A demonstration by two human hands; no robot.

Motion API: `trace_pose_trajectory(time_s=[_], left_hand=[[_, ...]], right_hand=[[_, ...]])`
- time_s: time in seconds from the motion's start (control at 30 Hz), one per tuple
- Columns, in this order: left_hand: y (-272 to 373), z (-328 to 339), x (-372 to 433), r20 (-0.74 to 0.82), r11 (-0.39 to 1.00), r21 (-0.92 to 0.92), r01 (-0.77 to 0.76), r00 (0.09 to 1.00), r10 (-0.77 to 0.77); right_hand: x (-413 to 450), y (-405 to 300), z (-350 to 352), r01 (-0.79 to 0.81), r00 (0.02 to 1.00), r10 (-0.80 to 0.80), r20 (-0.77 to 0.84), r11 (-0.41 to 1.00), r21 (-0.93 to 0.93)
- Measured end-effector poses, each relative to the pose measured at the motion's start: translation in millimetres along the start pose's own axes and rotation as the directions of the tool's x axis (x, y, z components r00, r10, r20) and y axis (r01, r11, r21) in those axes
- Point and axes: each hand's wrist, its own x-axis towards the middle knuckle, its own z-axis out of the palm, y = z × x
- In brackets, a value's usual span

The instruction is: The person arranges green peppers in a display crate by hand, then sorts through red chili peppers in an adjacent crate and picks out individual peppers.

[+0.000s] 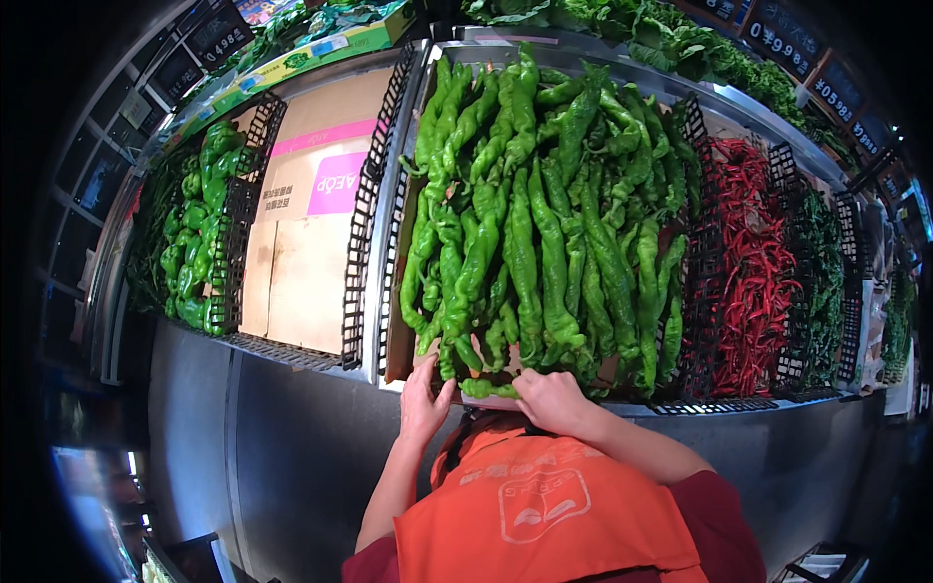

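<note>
Long wrinkled green peppers (pixel 543 240) lie heaped in the display bin before me, mostly lined up pointing towards me. At the bin's front edge, my left hand (pixel 425 399) touches the lower end of a pepper (pixel 447 361), thumb and fingers spread around it. To its right, my right hand (pixel 552 397) has its fingers curled over the right end of a single green pepper (pixel 485 388) that lies crosswise along the front edge. The undersides of the fingers of my right hand are hidden.
Black plastic mesh dividers (pixel 362 211) flank the bin. On the left are a flattened cardboard box (pixel 306 277) and green bell peppers (pixel 193 248); on the right, red chillies (pixel 751 270). Leafy greens (pixel 670 36) and price boards (pixel 780 47) line the back. A metal counter front (pixel 313 452) is below.
</note>
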Motion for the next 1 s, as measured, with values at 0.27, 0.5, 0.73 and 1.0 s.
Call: trace_pose_trajectory(time_s=[0.27,0.5,0.73,1.0], left_hand=[[-6.3,3.9,2.2,-0.033,0.984,-0.106,0.141,0.989,-0.145],[-13.4,3.1,1.7,-0.005,0.988,-0.006,0.157,0.988,-0.157],[-14.2,5.1,6.3,0.032,0.985,-0.060,0.161,0.987,-0.160],[-13.2,5.9,4.2,0.060,0.988,-0.043,0.148,0.988,-0.146]], right_hand=[[-24.7,8.1,-27.4,-0.039,0.996,0.050,-0.073,0.989,0.141],[-53.0,6.7,-96.0,0.102,0.873,0.276,-0.402,0.703,0.704],[-64.1,47.2,-165.7,0.389,0.582,0.213,-0.785,0.775,0.498],[16.0,111.6,-124.2,0.053,0.929,-0.021,-0.370,0.996,0.076]])
